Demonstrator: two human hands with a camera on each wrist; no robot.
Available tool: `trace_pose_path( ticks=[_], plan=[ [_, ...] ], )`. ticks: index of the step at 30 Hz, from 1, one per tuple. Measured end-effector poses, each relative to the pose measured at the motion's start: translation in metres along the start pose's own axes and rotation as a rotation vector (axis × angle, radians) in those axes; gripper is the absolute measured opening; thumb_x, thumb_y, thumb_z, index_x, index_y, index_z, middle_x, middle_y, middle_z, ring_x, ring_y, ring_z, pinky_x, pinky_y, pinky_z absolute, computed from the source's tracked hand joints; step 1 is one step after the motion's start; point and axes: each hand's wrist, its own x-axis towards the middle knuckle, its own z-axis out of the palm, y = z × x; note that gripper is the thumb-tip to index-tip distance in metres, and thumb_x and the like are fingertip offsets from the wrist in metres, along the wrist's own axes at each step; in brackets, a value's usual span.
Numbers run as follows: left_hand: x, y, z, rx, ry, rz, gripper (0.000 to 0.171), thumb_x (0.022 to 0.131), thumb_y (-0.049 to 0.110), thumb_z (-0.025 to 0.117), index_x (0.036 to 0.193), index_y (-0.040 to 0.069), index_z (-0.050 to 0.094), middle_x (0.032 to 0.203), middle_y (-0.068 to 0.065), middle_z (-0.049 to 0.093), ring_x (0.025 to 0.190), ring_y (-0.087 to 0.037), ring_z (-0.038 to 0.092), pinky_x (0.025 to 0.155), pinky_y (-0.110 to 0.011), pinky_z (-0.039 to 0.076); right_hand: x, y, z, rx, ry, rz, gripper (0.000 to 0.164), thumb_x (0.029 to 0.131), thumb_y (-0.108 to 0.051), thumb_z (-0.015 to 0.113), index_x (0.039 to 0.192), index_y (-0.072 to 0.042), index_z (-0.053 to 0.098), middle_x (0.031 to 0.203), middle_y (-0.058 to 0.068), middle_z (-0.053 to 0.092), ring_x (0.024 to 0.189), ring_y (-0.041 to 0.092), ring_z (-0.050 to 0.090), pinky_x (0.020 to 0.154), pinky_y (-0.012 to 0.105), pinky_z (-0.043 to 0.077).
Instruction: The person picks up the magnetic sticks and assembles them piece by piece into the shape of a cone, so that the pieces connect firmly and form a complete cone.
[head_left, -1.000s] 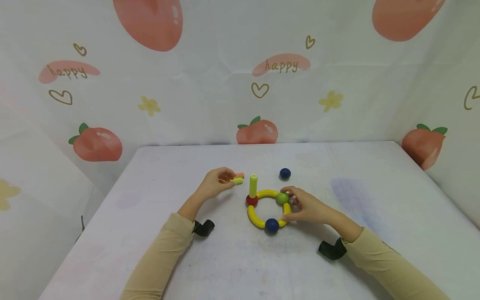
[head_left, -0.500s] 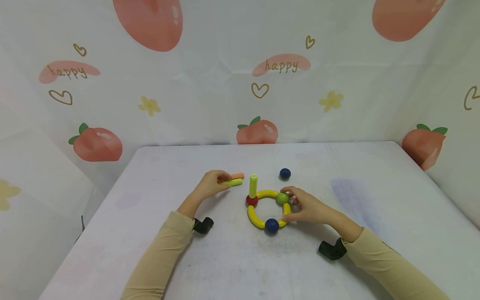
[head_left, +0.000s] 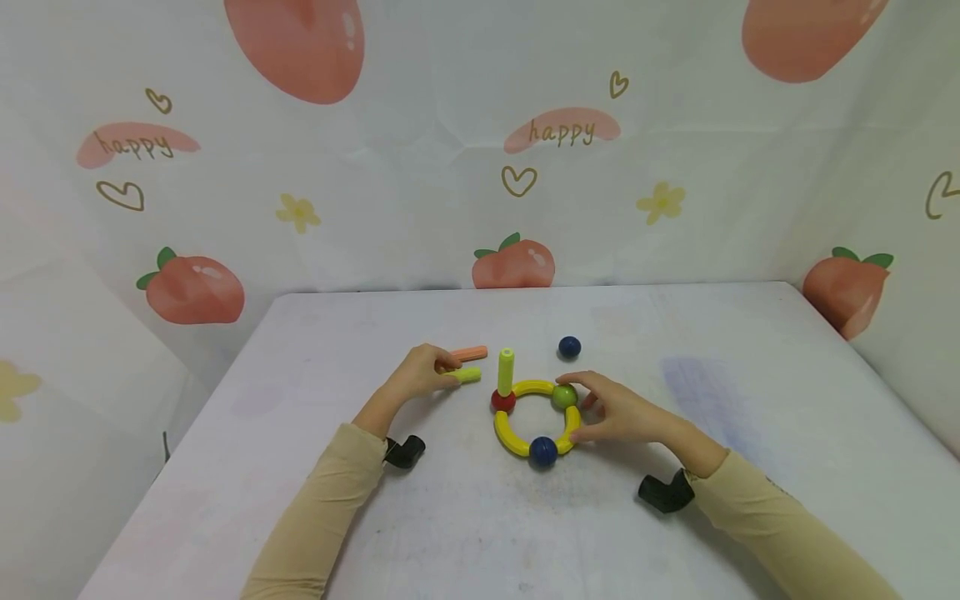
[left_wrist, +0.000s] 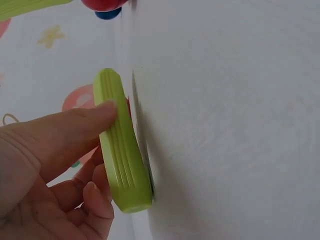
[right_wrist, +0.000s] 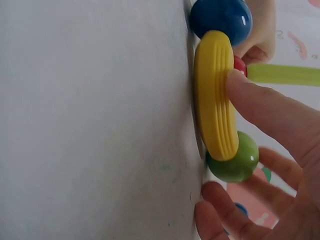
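Observation:
In the head view, my left hand (head_left: 417,372) pinches a lime-green magnetic rod (left_wrist: 120,150) between thumb and fingers, low over the table. An orange rod (head_left: 470,353) lies just beyond it. To the right lies a ring of yellow curved rods (head_left: 510,435) with a red ball (head_left: 503,402), a green ball (head_left: 564,397) and a blue ball (head_left: 543,452) set into it. Another lime-green rod (head_left: 506,372) stands upright on the red ball. My right hand (head_left: 618,412) rests against the ring's right side, thumb touching a yellow rod (right_wrist: 215,95), a finger at the green ball.
A loose blue ball (head_left: 570,347) sits on the white table (head_left: 465,533) behind the ring. Black wrist mounts (head_left: 405,452) hang at both sleeves. A patterned cloth (head_left: 420,183) hangs behind the table's far edge.
My left hand has drawn slightly left and nearer with the lime-green rod, widening the gap to the orange rod. My right hand has stayed almost still at the ring.

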Motion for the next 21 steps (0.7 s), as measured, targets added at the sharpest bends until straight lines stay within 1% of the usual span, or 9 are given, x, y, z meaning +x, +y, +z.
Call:
trace_pose_path(
  ticks=[4, 6, 9, 12, 18, 21],
  plan=[
    [-0.002, 0.000, 0.000, -0.086, -0.020, -0.065, 0.029, 0.083, 0.016, 0.068, 0.110, 0.006, 0.068, 0.099, -0.011, 0.064, 0.082, -0.018, 0.052, 0.065, -0.023, 0.042, 0.000, 0.003, -0.003, 0.001, -0.024, -0.040, 0.070, 0.078, -0.027, 0.075, 0.135, -0.005, 0.041, 0.132, 0.017, 0.048, 0.096, 0.022, 0.055, 0.080, 0.031, 0.049],
    [-0.003, 0.001, -0.001, -0.127, -0.025, -0.078, 0.030, 0.085, 0.018, 0.067, 0.113, 0.007, 0.067, 0.101, -0.011, 0.063, 0.084, -0.018, 0.052, 0.065, -0.022, 0.042, 0.000, 0.003, -0.003, -0.008, -0.019, -0.048, 0.069, 0.077, -0.027, 0.076, 0.133, -0.005, 0.042, 0.131, 0.017, 0.048, 0.095, 0.022, 0.056, 0.079, 0.030, 0.049],
    [-0.005, 0.003, -0.002, -0.165, -0.022, -0.030, 0.030, 0.085, 0.017, 0.066, 0.113, 0.006, 0.067, 0.103, -0.013, 0.064, 0.086, -0.020, 0.056, 0.068, -0.023, 0.044, 0.001, 0.003, -0.003, -0.018, 0.008, -0.054, 0.069, 0.075, -0.027, 0.078, 0.130, -0.003, 0.044, 0.127, 0.017, 0.050, 0.093, 0.022, 0.056, 0.076, 0.027, 0.048],
    [-0.007, 0.005, -0.003, -0.182, -0.022, 0.033, 0.029, 0.084, 0.017, 0.067, 0.111, 0.005, 0.067, 0.105, -0.013, 0.066, 0.090, -0.020, 0.060, 0.074, -0.025, 0.047, 0.001, 0.002, -0.001, -0.031, 0.046, -0.052, 0.068, 0.072, -0.028, 0.080, 0.125, -0.001, 0.046, 0.122, 0.017, 0.051, 0.090, 0.020, 0.055, 0.073, 0.024, 0.046],
    [-0.010, 0.011, -0.002, -0.266, -0.030, 0.133, 0.028, 0.083, 0.015, 0.070, 0.107, 0.003, 0.066, 0.101, -0.013, 0.066, 0.085, -0.017, 0.061, 0.077, -0.026, 0.050, 0.003, 0.002, 0.003, -0.066, 0.090, -0.019, 0.067, 0.069, -0.031, 0.082, 0.117, 0.000, 0.048, 0.113, 0.015, 0.051, 0.085, 0.017, 0.050, 0.071, 0.022, 0.044],
    [-0.012, 0.015, 0.000, -0.325, -0.023, 0.165, 0.028, 0.081, 0.013, 0.071, 0.107, 0.002, 0.065, 0.102, -0.014, 0.066, 0.084, -0.016, 0.061, 0.078, -0.026, 0.051, 0.004, 0.001, 0.005, -0.072, 0.101, 0.016, 0.065, 0.068, -0.031, 0.082, 0.115, -0.001, 0.048, 0.108, 0.014, 0.050, 0.083, 0.015, 0.047, 0.070, 0.021, 0.043]
  ],
)
